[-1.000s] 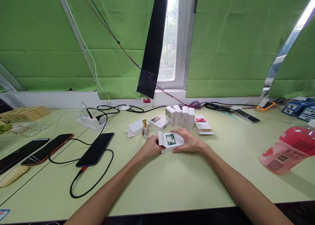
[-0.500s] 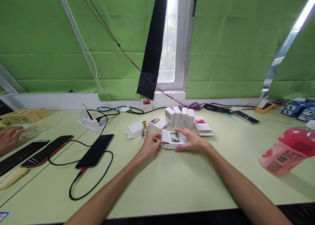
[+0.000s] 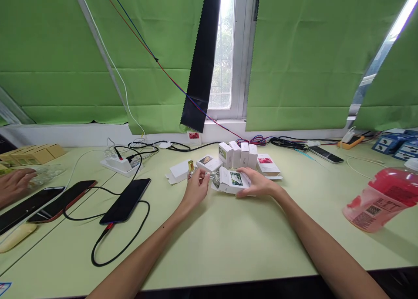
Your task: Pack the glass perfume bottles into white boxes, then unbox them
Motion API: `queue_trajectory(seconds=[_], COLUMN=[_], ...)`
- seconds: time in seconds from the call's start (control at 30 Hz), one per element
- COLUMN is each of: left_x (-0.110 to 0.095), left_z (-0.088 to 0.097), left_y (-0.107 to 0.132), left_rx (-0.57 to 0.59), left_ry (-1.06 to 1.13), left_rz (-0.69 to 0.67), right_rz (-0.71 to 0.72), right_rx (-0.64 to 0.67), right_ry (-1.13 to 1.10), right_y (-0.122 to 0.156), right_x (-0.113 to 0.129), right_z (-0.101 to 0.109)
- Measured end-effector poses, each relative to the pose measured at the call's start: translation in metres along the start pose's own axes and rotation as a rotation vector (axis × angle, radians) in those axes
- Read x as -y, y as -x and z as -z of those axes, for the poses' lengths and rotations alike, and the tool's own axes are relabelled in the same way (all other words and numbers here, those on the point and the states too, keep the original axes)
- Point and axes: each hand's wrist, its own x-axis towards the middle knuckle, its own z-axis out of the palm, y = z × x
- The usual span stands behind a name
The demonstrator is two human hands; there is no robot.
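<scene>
My right hand (image 3: 257, 185) grips a small white box (image 3: 232, 180) with a flower picture, tilted just above the green table (image 3: 228, 242). Its open end faces left. My left hand (image 3: 195, 186) is at that open end, fingers pinched on a small glassy thing (image 3: 214, 177) that I cannot make out. A little perfume bottle with a gold cap (image 3: 190, 167) stands right behind my left hand. A row of upright white boxes (image 3: 240, 154) stands just beyond, and flat boxes (image 3: 209, 161) lie next to them.
Three phones (image 3: 126, 199) with black cables lie at the left, near a white power strip (image 3: 117, 163). Another person's hand (image 3: 15, 183) rests at the far left. A pink bottle (image 3: 380, 201) lies on its side at the right. Blue boxes (image 3: 393, 145) sit at the far right.
The white box has been lifted, moved away from me and tilted. My left hand shifted from the box's side to its open end and pinched there. Another person's hand came in at the left.
</scene>
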Motion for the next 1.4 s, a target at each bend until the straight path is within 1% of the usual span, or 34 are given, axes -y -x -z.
queue_trajectory(seconds=[0.27,0.47,0.67,0.87,1.1,1.23,1.4], left_x=[-0.005,-0.006,0.003,0.013,0.015,0.011,-0.003], left_z=[0.003,0.002,-0.003,-0.009,-0.009,-0.009,-0.006], left_y=[0.003,0.005,0.005,0.004,0.004,0.005,0.005], left_rx=[-0.068,-0.082,-0.049,-0.009,-0.073,-0.084,-0.092], left_ry=[-0.059,-0.078,-0.069,-0.053,-0.063,-0.023,0.045], left_rz=[0.034,0.043,0.082,0.14,0.159,0.182,0.178], right_rz=[-0.042,-0.05,-0.041,-0.019,0.01,0.017,0.029], right_rx=[0.005,0.009,0.034,0.028,0.066,0.078,0.087], right_ry=[0.059,0.112,0.127,0.126,0.117,0.108,0.086], right_y=[0.002,0.003,0.003,0.002,0.002,0.003,0.003], right_x=[-0.002,-0.006,-0.01,-0.013,-0.009,-0.008,-0.006], right_z=[0.006,0.008,0.009,0.007,0.005,0.006,0.007])
